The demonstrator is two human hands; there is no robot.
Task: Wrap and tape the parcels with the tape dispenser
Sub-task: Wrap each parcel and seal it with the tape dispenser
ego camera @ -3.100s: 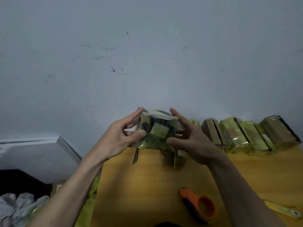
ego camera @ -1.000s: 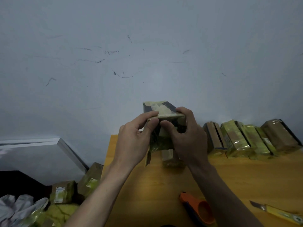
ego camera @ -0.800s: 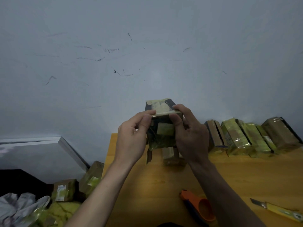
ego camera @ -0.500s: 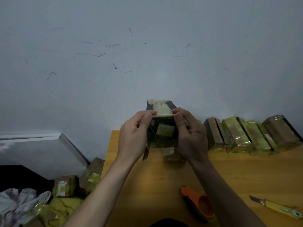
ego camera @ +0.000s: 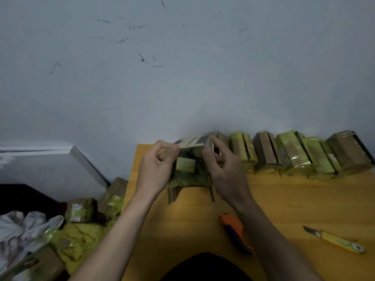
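A pale blue-grey wall (ego camera: 182,82) fills the upper view from nine o'clock round to three, marked with thin dark scuffs and scratches near twelve o'clock. An orange-yellow wooden table (ego camera: 284,203) butts against the wall's foot and spreads from the centre toward four and five o'clock under dim, even light. At nine o'clock a flat grey panel (ego camera: 46,165) with a pale edge leans at a slant against the wall, with a dark area (ego camera: 22,196) below it toward eight o'clock.
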